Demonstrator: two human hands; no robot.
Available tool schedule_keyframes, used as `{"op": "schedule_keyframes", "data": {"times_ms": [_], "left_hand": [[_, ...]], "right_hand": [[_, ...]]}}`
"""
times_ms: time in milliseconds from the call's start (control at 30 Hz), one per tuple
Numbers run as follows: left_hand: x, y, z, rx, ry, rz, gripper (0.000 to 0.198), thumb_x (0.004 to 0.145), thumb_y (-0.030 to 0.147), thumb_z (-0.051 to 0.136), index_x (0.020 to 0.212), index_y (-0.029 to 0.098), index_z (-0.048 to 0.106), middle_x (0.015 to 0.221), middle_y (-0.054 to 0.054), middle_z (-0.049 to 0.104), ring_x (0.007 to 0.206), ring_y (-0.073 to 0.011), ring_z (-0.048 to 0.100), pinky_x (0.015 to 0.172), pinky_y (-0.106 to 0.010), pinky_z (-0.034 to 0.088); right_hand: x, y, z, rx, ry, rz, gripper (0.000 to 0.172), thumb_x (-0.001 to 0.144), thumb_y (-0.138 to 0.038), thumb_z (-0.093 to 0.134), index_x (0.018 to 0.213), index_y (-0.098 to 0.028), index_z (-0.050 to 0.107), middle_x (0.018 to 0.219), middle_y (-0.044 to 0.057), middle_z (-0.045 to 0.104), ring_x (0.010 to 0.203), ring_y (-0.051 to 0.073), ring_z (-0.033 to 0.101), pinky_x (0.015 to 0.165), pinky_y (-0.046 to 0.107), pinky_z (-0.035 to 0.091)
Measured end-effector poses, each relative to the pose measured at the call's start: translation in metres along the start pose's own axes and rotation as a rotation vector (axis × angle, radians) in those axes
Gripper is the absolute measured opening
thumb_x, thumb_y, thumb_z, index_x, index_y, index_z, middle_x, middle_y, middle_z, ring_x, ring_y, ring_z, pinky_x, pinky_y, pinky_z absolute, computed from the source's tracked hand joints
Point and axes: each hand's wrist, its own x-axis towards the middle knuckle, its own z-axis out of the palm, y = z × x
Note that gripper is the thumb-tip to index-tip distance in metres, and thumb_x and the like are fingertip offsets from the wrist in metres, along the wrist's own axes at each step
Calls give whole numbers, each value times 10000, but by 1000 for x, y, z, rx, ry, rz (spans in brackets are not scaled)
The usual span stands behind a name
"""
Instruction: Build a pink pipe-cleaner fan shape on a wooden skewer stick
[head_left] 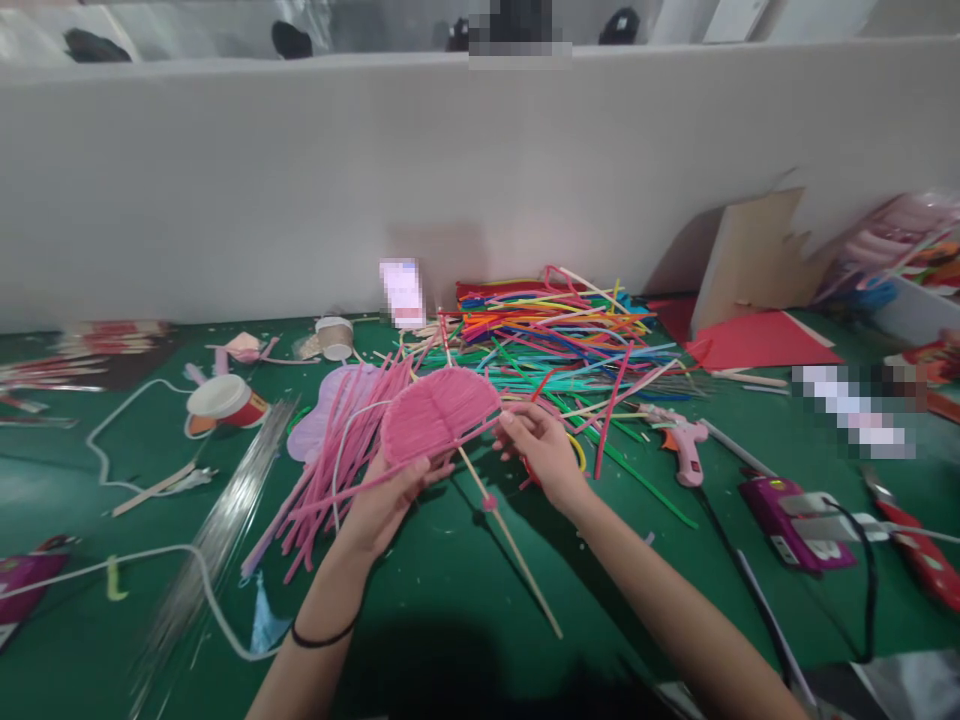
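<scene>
A pink woven fan-shaped piece [439,412] made of pipe cleaners sits on a thin wooden stick [510,540]. My left hand [386,500] grips its lower left edge, fingers closed on it. At the piece's right edge, my right hand [541,448] pinches a pink pipe cleaner [420,468] that runs across under the piece. A bundle of loose pink pipe cleaners [330,470] lies just left of my left hand.
The green table [450,590] holds a heap of coloured pipe cleaners [555,330], a pink glue gun [684,440], a purple tool [787,510], metal wires [225,510], paper cups [225,402], white cord [135,560], red paper [750,340]. A white wall runs behind.
</scene>
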Motion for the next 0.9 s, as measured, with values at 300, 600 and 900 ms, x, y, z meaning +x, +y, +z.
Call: {"op": "schedule_keyframes", "data": {"times_ms": [300, 600, 900], "left_hand": [[-5, 3, -42, -27, -269, -226, 344, 651, 185, 812, 983, 181, 725, 915, -81, 755, 917, -278, 712, 858, -394, 552], [31, -3, -31, -31, -131, -318, 609, 695, 734, 616, 871, 164, 735, 818, -106, 748, 994, -308, 677, 847, -374, 541], [34, 1, -7, 469, -214, -189, 407, 691, 369, 799, 1046, 185, 720, 1010, -65, 748, 910, -241, 688, 838, -331, 524]], "right_hand": [[30, -42, -20, -299, -259, -88, 324, 764, -483, 712, 841, -178, 636, 676, -20, 645, 551, 107, 598, 508, 221, 471], [74, -80, -11, -677, -695, -79, 246, 803, -419, 676, 813, -179, 622, 661, -23, 636, 599, 117, 587, 591, 248, 467], [61, -76, 23, -1080, -712, -432, 128, 888, -276, 625, 887, -165, 689, 793, 31, 704, 728, 153, 629, 688, 274, 439]]}}
